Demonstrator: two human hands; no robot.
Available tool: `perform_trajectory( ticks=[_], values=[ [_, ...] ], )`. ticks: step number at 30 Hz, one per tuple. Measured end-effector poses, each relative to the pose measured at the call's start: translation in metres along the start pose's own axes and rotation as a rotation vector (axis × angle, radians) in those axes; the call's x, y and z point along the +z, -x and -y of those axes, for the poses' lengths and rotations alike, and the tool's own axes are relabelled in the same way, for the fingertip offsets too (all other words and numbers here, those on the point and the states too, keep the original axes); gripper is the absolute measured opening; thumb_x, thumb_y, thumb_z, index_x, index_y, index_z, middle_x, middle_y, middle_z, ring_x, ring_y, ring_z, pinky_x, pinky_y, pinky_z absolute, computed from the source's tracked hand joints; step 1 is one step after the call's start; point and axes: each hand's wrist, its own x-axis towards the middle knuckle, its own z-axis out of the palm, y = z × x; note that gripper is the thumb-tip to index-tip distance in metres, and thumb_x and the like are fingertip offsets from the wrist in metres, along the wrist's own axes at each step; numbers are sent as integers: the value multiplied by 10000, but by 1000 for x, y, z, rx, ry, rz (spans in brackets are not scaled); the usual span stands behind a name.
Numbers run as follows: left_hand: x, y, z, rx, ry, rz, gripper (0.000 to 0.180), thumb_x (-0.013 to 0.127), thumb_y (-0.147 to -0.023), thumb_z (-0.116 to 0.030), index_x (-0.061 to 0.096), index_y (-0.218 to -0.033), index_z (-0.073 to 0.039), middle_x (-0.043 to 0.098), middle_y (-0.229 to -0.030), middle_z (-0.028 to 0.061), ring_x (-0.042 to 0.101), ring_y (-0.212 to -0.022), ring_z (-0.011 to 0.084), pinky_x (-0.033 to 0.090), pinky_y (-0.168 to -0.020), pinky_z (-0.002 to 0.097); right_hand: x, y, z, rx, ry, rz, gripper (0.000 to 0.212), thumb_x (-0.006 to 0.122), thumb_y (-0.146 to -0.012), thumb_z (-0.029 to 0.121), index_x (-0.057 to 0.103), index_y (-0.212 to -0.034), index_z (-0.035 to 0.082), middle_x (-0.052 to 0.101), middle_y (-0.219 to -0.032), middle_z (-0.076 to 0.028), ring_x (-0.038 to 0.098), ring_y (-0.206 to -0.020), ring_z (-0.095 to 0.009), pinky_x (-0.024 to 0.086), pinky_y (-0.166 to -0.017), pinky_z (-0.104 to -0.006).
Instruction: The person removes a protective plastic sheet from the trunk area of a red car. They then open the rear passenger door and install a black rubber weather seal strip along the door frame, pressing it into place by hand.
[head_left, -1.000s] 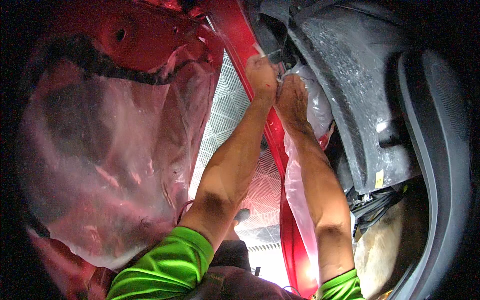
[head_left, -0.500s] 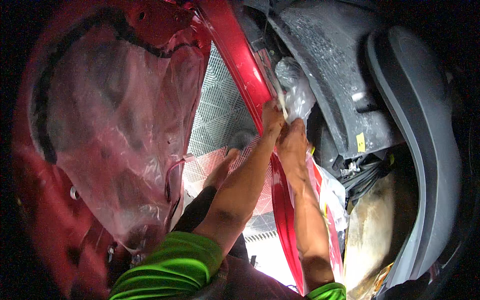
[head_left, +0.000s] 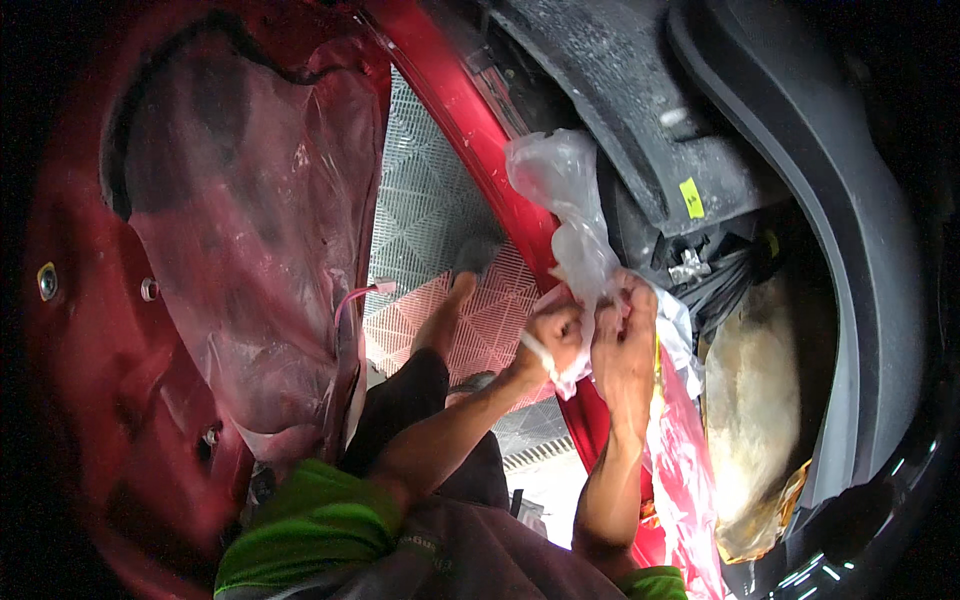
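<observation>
A long, bunched piece of clear plastic sheeting point(head_left: 575, 195) hangs along the red door sill point(head_left: 475, 145) and runs down into my hands. Closed fingers of my left hand point(head_left: 552, 345) grip its gathered lower part, and a pale strip of it lies across the wrist. Right beside it, my right hand point(head_left: 622, 340) is closed on the same sheeting, its fingertips partly hidden in the folds. More clear film point(head_left: 685, 450) covers the red sill below my right hand.
An open red car door point(head_left: 190, 385) with film over its inner side stands at left. Grey plastic trim point(head_left: 650, 120) with a yellow sticker point(head_left: 691, 198), dark wiring point(head_left: 735, 285) and a curved grey panel point(head_left: 850, 250) lie right. Patterned floor tiles point(head_left: 420, 180) show between.
Both hands have come down and nearer along the sill, drawing the plastic sheeting with them. More of it now shows, bunched above the hands. My view has shifted slightly.
</observation>
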Motion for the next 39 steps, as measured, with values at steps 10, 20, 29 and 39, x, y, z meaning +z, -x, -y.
perform_trajectory(
  ticks=[10, 20, 29, 39],
  values=[
    [-98, 27, -40, -182, 110, 97, 286, 616, -890, -50, 620, -1169, 13, 673, -891, 169, 687, -792, 330, 537, -729, 393, 46, 37, -66, 255, 119, 491, 489, 604, -964, 385, 625, -1296, 27, 683, -1155, -313, 639, -1129, -496, 499, -986, -538],
    [-37, -28, -80, 403, -568, 530, 623, 764, -867, -385, 594, -1319, 10, 648, -1250, 232, 589, -1159, 439, 427, -983, 544, 65, 120, -55, -44, 197, 244, 535, 600, -977, 246, 515, -1430, -26, 521, -1453, -293, 442, -1401, -459, 274, -1201, -579],
    [27, 43, -184, 379, -116, 728, 461, 751, -911, -171, 627, -1304, 36, 658, -1284, 205, 622, -1180, 348, 463, -1047, 426, -88, 288, -41, -160, 1, -91, 368, 662, -962, 228, 654, -1243, -9, 671, -1102, -182, 666, -1041, -366, 548, -925, -447],
    [140, 226, -340, 960, 149, 957, 345, 723, -863, -29, 705, -1207, -4, 696, -1069, 169, 663, -990, 360, 520, -905, 392, -225, 411, -84, 258, 162, -1323, 412, 725, -916, 20, 596, -1295, -77, 620, -1026, -168, 610, -633, -139, 487, -557, -278]
  ],
)
